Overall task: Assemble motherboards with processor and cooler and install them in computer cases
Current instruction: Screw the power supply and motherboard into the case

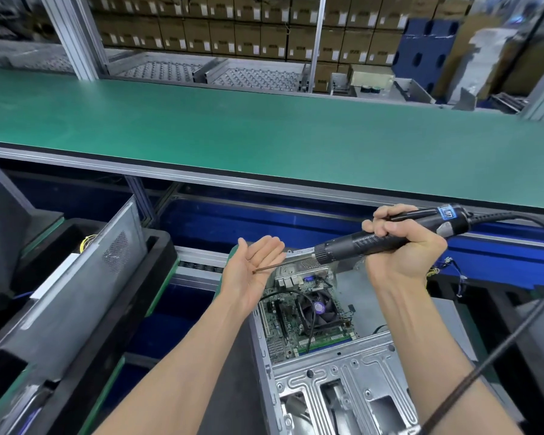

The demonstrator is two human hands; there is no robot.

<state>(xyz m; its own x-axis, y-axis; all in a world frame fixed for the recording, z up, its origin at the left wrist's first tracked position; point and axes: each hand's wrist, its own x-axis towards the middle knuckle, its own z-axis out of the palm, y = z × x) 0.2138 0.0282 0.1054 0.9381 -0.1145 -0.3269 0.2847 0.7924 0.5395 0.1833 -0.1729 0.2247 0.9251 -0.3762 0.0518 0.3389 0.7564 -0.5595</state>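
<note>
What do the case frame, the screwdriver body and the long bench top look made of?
Case frame: bare stamped sheet metal, judging by its dull silver sheen and pressed ribs. Screwdriver body: seemingly matt black plastic with a ribbed grip. Bench top: smooth green mat, possibly rubber; its material is unclear.

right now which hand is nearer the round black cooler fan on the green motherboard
Left. The left hand, palm up, hovers just up-left of the cooler fan. The right hand sits higher and further right, gripping the black electric screwdriver.

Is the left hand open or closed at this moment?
Open. The left hand is palm up with fingers nearly straight, and the bit tip of the electric screwdriver, gripped by the right hand, meets its palm.
</note>
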